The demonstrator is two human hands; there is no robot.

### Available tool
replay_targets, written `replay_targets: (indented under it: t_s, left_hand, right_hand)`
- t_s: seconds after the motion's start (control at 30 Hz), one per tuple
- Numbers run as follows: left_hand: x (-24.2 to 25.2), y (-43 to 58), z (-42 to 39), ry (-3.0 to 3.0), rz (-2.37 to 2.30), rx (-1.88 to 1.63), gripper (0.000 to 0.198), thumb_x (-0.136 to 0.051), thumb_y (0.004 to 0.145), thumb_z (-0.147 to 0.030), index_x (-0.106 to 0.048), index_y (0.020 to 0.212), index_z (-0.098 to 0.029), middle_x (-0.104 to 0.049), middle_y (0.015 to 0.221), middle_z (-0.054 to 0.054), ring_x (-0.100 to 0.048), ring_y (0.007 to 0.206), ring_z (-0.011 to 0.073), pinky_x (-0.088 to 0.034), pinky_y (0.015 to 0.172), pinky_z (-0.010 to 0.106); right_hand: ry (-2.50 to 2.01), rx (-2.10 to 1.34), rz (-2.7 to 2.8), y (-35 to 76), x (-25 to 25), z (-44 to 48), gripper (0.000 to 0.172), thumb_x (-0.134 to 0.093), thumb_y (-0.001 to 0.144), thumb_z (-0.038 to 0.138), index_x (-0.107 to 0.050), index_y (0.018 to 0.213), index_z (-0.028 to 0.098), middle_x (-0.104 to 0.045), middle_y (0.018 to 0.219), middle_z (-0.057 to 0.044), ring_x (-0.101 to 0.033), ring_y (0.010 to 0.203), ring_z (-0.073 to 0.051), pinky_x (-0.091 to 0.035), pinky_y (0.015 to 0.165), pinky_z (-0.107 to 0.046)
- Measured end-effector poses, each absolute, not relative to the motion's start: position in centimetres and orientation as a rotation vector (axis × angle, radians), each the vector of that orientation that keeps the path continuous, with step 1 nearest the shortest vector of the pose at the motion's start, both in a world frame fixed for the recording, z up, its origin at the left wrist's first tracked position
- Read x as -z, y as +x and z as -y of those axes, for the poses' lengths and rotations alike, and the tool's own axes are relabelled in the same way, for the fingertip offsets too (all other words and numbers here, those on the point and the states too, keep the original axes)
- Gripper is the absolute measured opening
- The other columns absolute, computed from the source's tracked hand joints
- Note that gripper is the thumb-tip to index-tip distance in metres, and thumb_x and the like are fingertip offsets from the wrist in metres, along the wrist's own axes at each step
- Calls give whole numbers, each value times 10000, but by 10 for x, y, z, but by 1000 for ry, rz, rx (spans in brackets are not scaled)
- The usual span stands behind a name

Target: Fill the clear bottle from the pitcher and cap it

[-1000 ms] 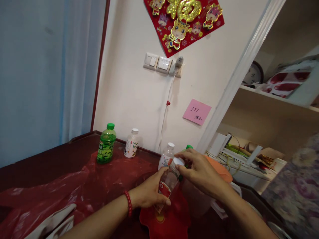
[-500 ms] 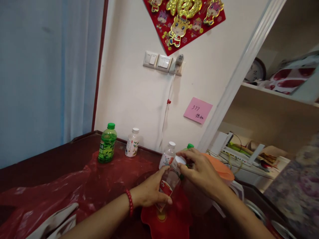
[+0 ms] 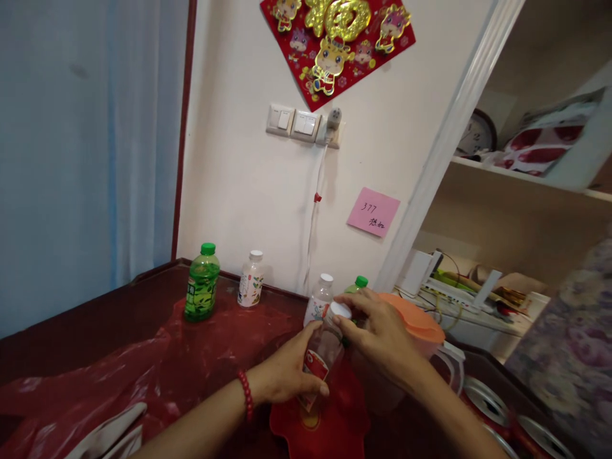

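My left hand grips the body of a small clear bottle with a red label, tilted over a red mat. My right hand pinches the bottle's white cap from the right. Behind the hands stand a white-capped bottle and a green-capped bottle, partly hidden. A red bead bracelet sits on my left wrist.
A green bottle and a white bottle stand near the wall on the dark red table. A red plastic sheet covers the table. A jug with an orange lid sits right of my hands. Shelves with clutter fill the right.
The view has shifted slightly leftward and down. Both hands stay on the tilted bottle, right fingers still at the cap.
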State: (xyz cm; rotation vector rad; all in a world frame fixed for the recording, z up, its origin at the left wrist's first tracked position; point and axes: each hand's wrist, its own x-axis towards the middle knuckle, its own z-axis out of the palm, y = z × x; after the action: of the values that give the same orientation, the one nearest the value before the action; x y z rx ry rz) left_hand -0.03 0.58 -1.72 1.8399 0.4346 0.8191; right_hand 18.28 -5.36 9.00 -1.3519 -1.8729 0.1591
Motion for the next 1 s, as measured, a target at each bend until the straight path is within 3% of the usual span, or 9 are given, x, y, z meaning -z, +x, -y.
replay_targets:
  t_s: [0.2, 0.4, 0.67, 0.87, 1.0]
  left_hand:
    - [22, 1, -8, 1766, -386, -811, 1099, -905, 640, -312, -310, 1562, -255, -472, 1534, 154, -429, 1408, 413, -304, 1185, 596]
    - [17, 2, -7, 1717, -321, -820, 1010, -921, 653, -312, -385, 1504, -222, -477, 1530, 153, -430, 1410, 403, -298, 1204, 556]
    - [14, 4, -7, 1724, -380, -792, 1088, -914, 649, -396, -317, 1540, -210, -406, 1573, 189, -286, 1491, 439, -195, 1235, 602]
    - [12, 5, -6, 1708, -379, -780, 1088, -916, 674, -424, -295, 1542, -214, -396, 1574, 204, -334, 1471, 438, -205, 1227, 631]
    - [16, 6, -7, 1732, -357, -772, 1141, -888, 711, -472, -203, 1588, -223, -407, 1558, 228, -385, 1433, 473, -275, 1177, 681]
  right_hand:
    - [-1250, -212, 1690, 175, -70, 56, 394, -616, 886, 444, -744, 1130, 163, -603, 987, -83, -576, 952, -267, -444, 841, -406]
    - [-1068, -323, 1604, 171, -57, 56, 425, -464, 998, 403, -693, 1275, 176, -622, 1304, -83, -537, 1245, -243, -382, 1085, -416]
    - [-997, -338, 1439, 168, -43, 47, 257, -623, 881, 373, -697, 1049, 193, -629, 1025, -55, -608, 954, -227, -469, 841, -353]
    - [-945, -384, 1470, 161, -44, 52, 312, -478, 964, 312, -666, 1192, 212, -615, 1256, -63, -550, 1194, -222, -402, 1039, -376]
    - [-934, -357, 1431, 161, -42, 51, 271, -581, 905, 337, -683, 1123, 211, -635, 1138, -58, -585, 1096, -231, -435, 965, -368]
